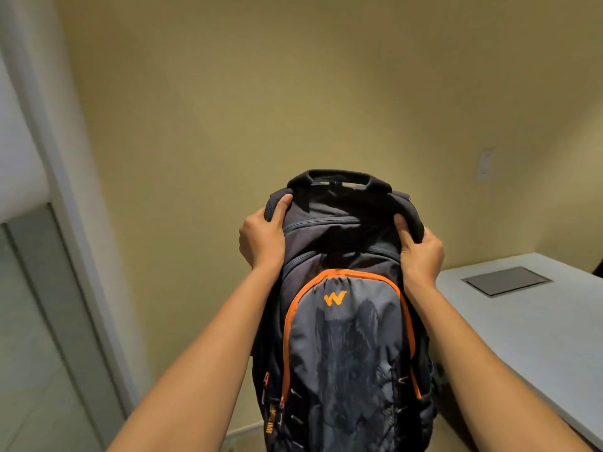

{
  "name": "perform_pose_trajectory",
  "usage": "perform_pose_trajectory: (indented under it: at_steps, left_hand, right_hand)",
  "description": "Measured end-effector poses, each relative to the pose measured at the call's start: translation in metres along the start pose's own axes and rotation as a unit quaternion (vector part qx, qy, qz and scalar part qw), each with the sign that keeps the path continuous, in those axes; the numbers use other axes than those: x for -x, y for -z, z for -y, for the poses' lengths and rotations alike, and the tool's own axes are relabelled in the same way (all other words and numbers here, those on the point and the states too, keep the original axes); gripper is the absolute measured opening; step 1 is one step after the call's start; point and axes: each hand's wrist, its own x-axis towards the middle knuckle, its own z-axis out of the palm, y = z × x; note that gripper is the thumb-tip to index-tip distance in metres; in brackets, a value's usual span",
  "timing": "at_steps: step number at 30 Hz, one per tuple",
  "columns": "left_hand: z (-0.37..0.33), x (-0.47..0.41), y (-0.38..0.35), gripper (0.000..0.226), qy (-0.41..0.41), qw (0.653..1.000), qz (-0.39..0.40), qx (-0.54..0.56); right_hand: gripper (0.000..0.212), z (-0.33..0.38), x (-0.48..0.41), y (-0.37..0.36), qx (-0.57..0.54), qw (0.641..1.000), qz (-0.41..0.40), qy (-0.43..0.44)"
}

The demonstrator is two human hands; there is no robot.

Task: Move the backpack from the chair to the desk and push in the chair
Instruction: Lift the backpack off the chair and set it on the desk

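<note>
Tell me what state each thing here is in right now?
Backpack: upright, held up in the air, zips closed as far as visible.
Left hand: gripping the backpack's top left side.
Right hand: gripping its top right side.
Desk: nothing on the visible part.
Desk hatch: shut.

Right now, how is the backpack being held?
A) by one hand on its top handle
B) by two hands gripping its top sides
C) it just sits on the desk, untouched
B: the left hand and right hand each clasp a top side of the backpack.
</note>
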Motion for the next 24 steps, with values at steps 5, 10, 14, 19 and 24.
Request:
perform_pose_trajectory:
  at_steps: [5, 10, 14, 19, 24]
  left_hand:
    - [0.000, -0.028, -0.076, 0.063, -0.008, 0.999, 0.034, 0.030]
    - [-0.002, -0.054, -0.149, 0.062, -0.019, 0.997, 0.062, 0.039]
    - [-0.002, -0.074, -0.213, 0.061, -0.033, 0.995, 0.085, 0.047]
    - [-0.013, -0.094, -0.284, 0.062, -0.040, 0.990, 0.115, 0.075]
    - [-0.024, -0.101, -0.346, 0.062, -0.042, 0.981, 0.158, 0.104]
  right_hand:
    - [0.041, -0.027, -0.062, -0.009, 0.015, 0.999, -0.036, 0.008]
    - [0.039, -0.054, -0.119, -0.020, 0.029, 0.997, -0.076, 0.009]
    - [0.038, -0.078, -0.170, -0.027, 0.037, 0.993, -0.107, 0.018]
    - [0.039, -0.096, -0.228, -0.026, 0.055, 0.986, -0.155, 0.023]
    - [0.042, -0.111, -0.273, -0.014, 0.075, 0.978, -0.189, 0.034]
